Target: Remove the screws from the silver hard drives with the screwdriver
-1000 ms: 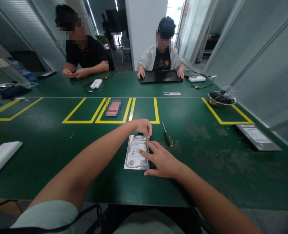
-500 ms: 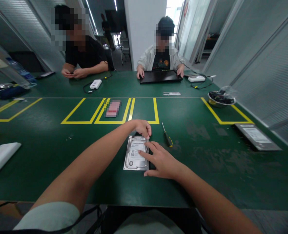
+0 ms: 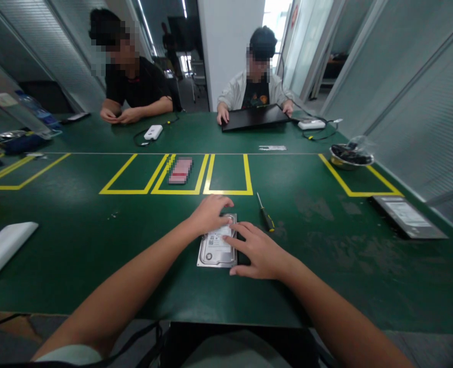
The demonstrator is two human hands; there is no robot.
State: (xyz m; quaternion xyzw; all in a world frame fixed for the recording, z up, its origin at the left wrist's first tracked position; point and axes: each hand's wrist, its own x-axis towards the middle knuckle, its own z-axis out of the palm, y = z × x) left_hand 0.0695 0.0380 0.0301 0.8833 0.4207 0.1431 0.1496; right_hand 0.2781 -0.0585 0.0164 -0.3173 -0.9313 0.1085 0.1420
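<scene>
Lying flat, label up, on the green table (image 3: 272,304), the hard drive (image 3: 218,250) sat under both hands. Right hand (image 3: 257,251) was spread, fingertips on the drive's label and thumb by its near right corner: probably steadying, no closed grip. Left hand (image 3: 210,210) arched over the drive's far end, thumb and fingers apart, nothing visible between them; thumb contact hard to tell. White block (image 3: 7,250) lay well left of the drive. Screwdriver (image 3: 266,220) lay right of its far end, likely parked within reach. Second drive (image 3: 406,217) sat well right. Beyond the drive, yellow tape (image 3: 176,192) seemingly marked out spots; a pink phone (image 3: 180,170) filled one. Farthest past it, a person in a pale jacket (image 3: 236,92) held a dark panel (image 3: 255,118) two-handed, tilted.
</scene>
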